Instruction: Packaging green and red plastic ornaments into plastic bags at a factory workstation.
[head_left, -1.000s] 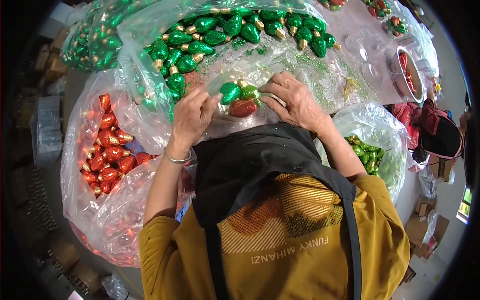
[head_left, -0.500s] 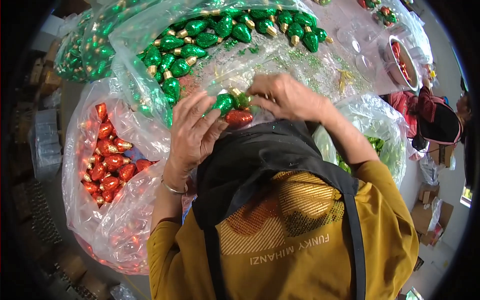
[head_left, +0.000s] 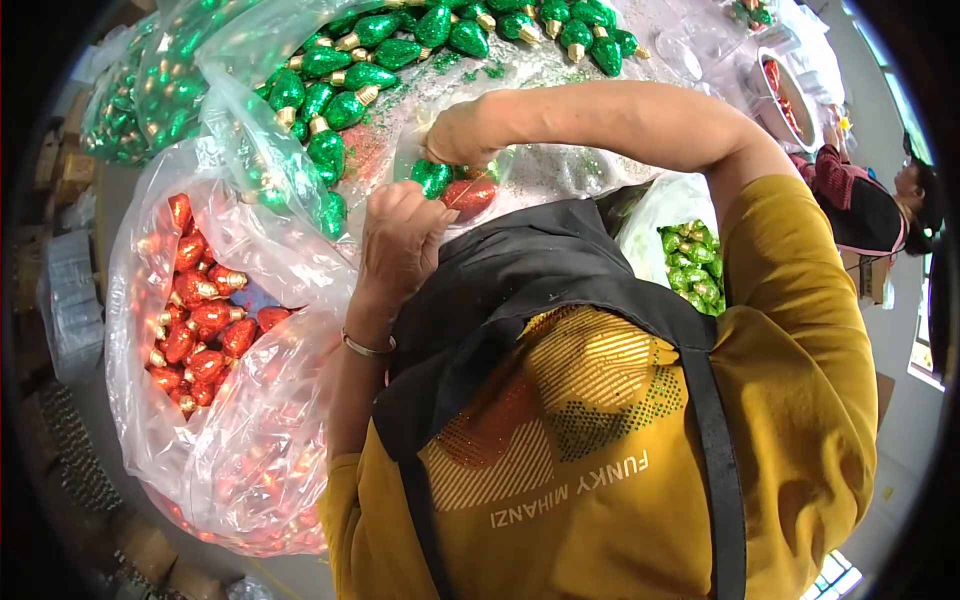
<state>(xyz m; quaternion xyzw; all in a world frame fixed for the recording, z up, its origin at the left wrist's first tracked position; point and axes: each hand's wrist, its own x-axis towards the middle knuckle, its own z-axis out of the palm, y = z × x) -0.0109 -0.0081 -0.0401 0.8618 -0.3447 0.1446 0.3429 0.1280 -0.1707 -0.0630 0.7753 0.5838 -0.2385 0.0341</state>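
In front of my apron, a glittery green bulb-shaped ornament [head_left: 432, 178] and a red one [head_left: 469, 198] lie side by side, with what looks like thin clear plastic [head_left: 408, 152] around them. My right hand [head_left: 462, 135] is closed just above the green ornament, its fingers pinching the plastic; the fingertips are partly hidden. Beside the ornaments, on their left, my left hand [head_left: 402, 232] has its fingers curled in. Whatever lies inside that grip is hidden.
Many green bulb ornaments [head_left: 400, 52] lie at the table's far side, near a big plastic bag. At left stands an open clear bag of red ornaments [head_left: 208, 330]; at right, one of light green ornaments [head_left: 692, 265]. Farther right are a white basin [head_left: 765, 105] and another person [head_left: 870, 205].
My right hand has swung left over the ornaments, its elbow raised. My left hand has gone from spread fingers to curled. The light green ornaments at right show more fully.
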